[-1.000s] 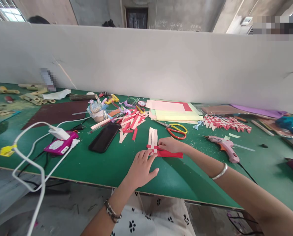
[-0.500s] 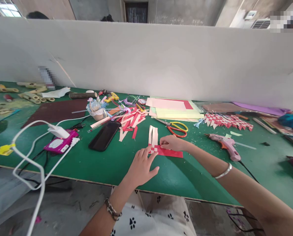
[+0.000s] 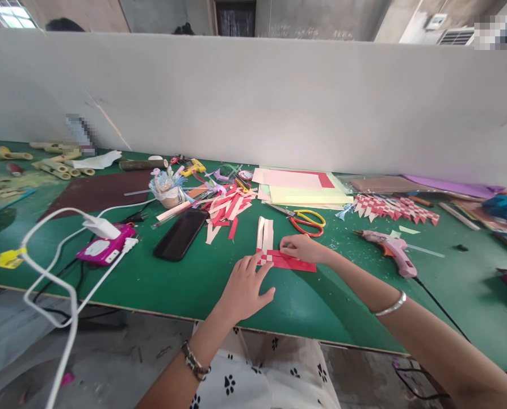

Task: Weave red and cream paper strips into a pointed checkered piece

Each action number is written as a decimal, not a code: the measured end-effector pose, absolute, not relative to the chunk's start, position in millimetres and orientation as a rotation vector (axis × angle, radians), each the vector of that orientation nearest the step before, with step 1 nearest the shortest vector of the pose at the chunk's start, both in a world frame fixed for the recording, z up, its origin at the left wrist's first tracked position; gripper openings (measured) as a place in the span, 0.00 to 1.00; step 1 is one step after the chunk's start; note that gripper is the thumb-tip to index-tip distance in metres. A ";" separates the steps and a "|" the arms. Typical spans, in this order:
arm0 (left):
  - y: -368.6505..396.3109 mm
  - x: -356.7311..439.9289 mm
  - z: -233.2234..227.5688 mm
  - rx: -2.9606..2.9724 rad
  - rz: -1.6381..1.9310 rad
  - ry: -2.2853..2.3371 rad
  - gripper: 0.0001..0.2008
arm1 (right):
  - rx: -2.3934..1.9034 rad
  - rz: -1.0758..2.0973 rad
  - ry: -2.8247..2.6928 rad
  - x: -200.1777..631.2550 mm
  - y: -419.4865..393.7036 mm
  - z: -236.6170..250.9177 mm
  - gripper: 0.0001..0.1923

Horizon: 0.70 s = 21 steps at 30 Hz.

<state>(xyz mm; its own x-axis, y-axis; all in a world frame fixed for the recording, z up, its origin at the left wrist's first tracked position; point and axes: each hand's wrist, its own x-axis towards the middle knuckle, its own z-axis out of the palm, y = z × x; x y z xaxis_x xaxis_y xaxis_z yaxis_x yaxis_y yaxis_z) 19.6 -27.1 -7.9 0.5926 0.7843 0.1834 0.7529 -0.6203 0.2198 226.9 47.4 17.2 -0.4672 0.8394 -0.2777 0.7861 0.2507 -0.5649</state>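
Note:
A small piece of paper weaving lies on the green table, with red paper strips (image 3: 298, 263) running to the right and pale pink paper strips (image 3: 268, 231) pointing away from me. Where they cross, a red and pink check (image 3: 269, 258) shows. My left hand (image 3: 245, 287) lies flat, its fingertips on the left end of the weave and its thumb spread. My right hand (image 3: 300, 249) is closed, thumb and fingers pinched at the upper edge of a red strip. Its fingertips partly hide the strip.
Beyond the weave lie scissors (image 3: 306, 222), a heap of cut strips (image 3: 231, 205) and paper sheets (image 3: 308, 196). A phone (image 3: 180, 236) and a purple power socket (image 3: 106, 245) with white cables are on the left. A pink glue gun (image 3: 389, 250) and checked woven bands (image 3: 393, 209) are on the right.
My right hand has shifted slightly to the right along the red strip, away from the check. My left hand stays in place on the weave.

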 end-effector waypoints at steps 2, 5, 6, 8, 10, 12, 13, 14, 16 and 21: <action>-27.3 19.6 -8.0 2.693 0.401 1.315 0.21 | -1.576 1.037 -2.390 230.3 46.4 14.2 0.11; -27.6 18.7 -8.2 2.708 0.400 1.322 0.22 | -1.567 1.060 -2.351 234.9 45.2 8.8 0.10; -27.5 18.2 -8.3 2.719 0.396 1.314 0.22 | -1.563 1.061 -2.342 236.2 44.9 7.1 0.09; -27.2 17.4 -8.4 2.735 0.373 1.294 0.22 | -1.553 1.052 -2.329 238.4 44.4 4.3 0.09; -26.6 17.2 -8.6 2.731 0.328 1.288 0.23 | -1.547 1.018 -2.324 239.8 43.5 2.4 0.09; -26.0 17.7 -8.8 2.718 0.281 1.292 0.24 | -1.552 0.956 -2.324 240.4 42.0 1.1 0.08; -25.8 18.1 -8.8 2.715 0.266 1.294 0.25 | -1.558 0.918 -2.325 240.3 40.9 0.6 0.08; -25.6 18.6 -8.9 2.716 0.257 1.293 0.25 | -1.565 0.879 -2.329 240.1 39.5 0.1 0.08; -25.2 19.3 -9.0 2.726 0.254 1.283 0.26 | -1.578 0.802 -2.343 239.5 36.4 -0.9 0.07; -22.1 16.4 -9.6 2.723 0.268 1.230 0.27 | -1.596 0.635 -2.395 238.4 29.3 -2.3 0.06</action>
<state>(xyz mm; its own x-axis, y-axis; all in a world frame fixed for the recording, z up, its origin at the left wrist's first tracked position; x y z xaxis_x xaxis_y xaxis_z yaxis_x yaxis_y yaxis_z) 16.4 -22.1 -9.6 0.6496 0.7532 0.1035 0.7280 -0.6555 0.2010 238.4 29.3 -2.3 -0.4000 0.9135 -0.0745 0.8302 0.3268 -0.4516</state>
